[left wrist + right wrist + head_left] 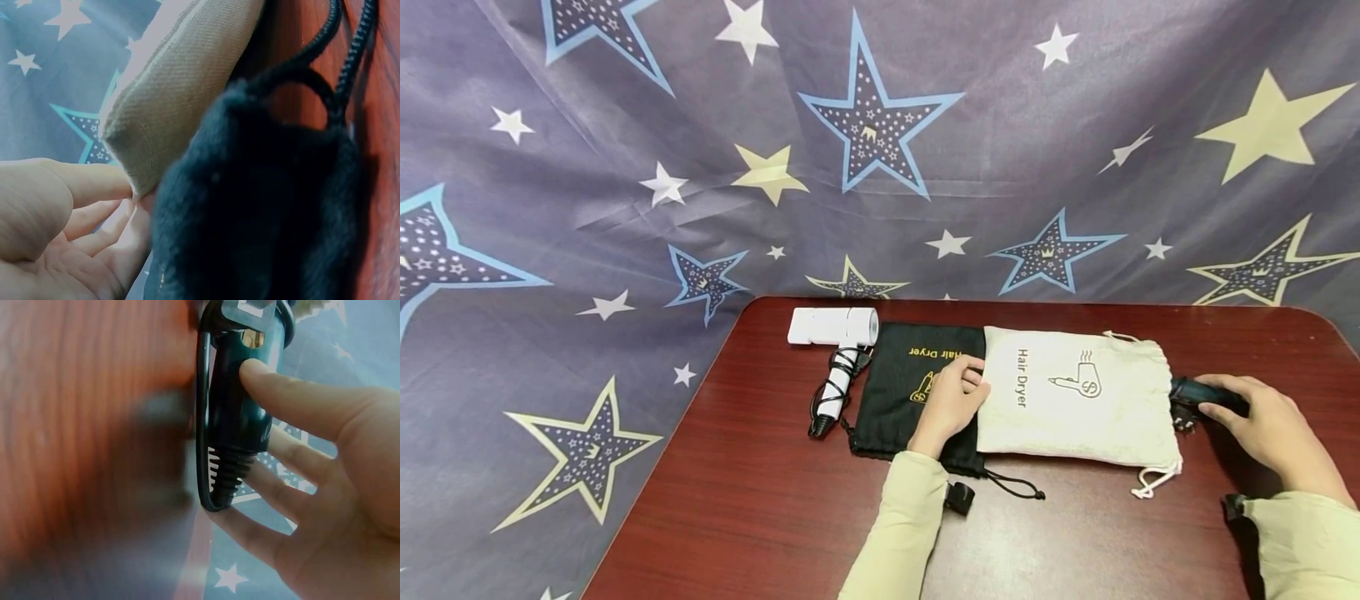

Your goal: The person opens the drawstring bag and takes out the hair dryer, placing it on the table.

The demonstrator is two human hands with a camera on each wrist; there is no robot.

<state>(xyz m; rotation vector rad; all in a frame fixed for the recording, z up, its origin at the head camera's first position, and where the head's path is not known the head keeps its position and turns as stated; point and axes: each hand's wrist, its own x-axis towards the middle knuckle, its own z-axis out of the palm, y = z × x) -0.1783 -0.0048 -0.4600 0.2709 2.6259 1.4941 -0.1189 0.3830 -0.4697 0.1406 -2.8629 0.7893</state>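
A cream drawstring bag [1022,425] printed "Hair Dryer" lies on the table with its mouth toward the right. My left hand [953,404] pinches the bag's left, closed end; in the left wrist view, thumb and fingers meet at the cloth corner [144,150]. Out of the mouth sticks the dark green handle [1206,395] of a hair dryer, whose head is hidden inside. My right hand [1273,425] grips this handle, thumb on one side and fingers on the other. Its cord [204,425] is looped along it, above a ribbed end [232,472].
Partly under the cream bag lies a black drawstring bag [887,417], its cord [1018,490] trailing toward the front. A white hair dryer [829,326] with black cord around its handle is at the left. Behind the red-brown table [760,500] hangs a star-patterned cloth [970,167].
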